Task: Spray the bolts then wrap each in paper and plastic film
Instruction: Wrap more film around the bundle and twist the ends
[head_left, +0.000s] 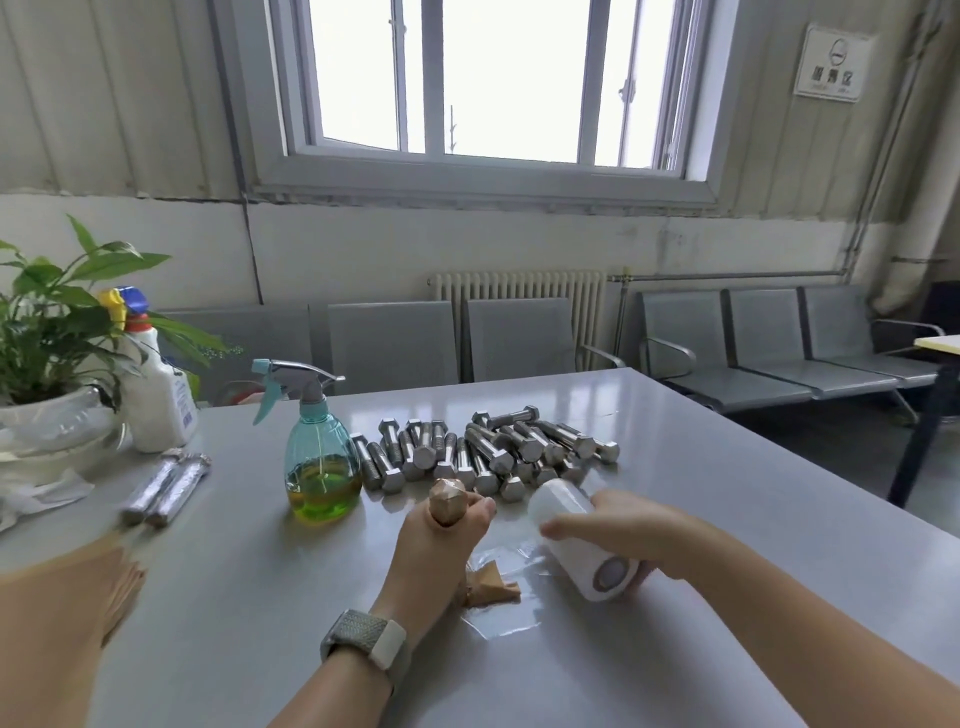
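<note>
My left hand (434, 551) grips a bolt wrapped in brown paper (448, 500), its head sticking up above my fist and the paper's loose end showing below my wrist. My right hand (623, 525) holds a white roll of plastic film (576, 540) lying on its side just to the right. A clear sheet of film (506, 597) stretches from the roll toward the bolt, over the table. Behind them lies a pile of several bare steel bolts (488, 452). A teal spray bottle (319, 452) with green liquid stands left of the pile.
Two film-wrapped bolts (166, 488) lie at the left of the grey table (727, 519). A stack of brown paper (62, 597) sits at the near left. A white cleaner bottle (156, 395) and a potted plant (47, 364) stand at the far left corner. Grey chairs line the wall.
</note>
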